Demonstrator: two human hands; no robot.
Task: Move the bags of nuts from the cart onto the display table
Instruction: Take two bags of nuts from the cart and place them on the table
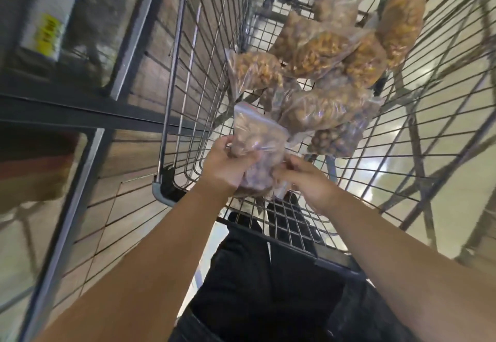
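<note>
Both hands hold one clear bag (257, 137) of nuts over the cart's (171, 78) near end: left hand (228, 166) clenched on its side, right hand (303, 178) pinching its lower edge. More bags (319, 54) lie deeper in the cart. Left of the cart, a blurred white sign (47, 17) bears unreadable yellow print

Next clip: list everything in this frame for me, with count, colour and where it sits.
held bag of nuts: one, clear plastic with pale brown contents, over the near end of the cart, gripped by both hands
bags of nuts in the cart: at least six, clear with golden to brown contents, piled at the far end of the basket
cart: one, grey wire basket, centre
metal frame: dark grey, left of the cart
sign: one, white with yellow, blurred, top left
floor: pale, glossy, under the cart
trousers: black, bottom centre
left hand: on the held bag
right hand: on the held bag
</note>
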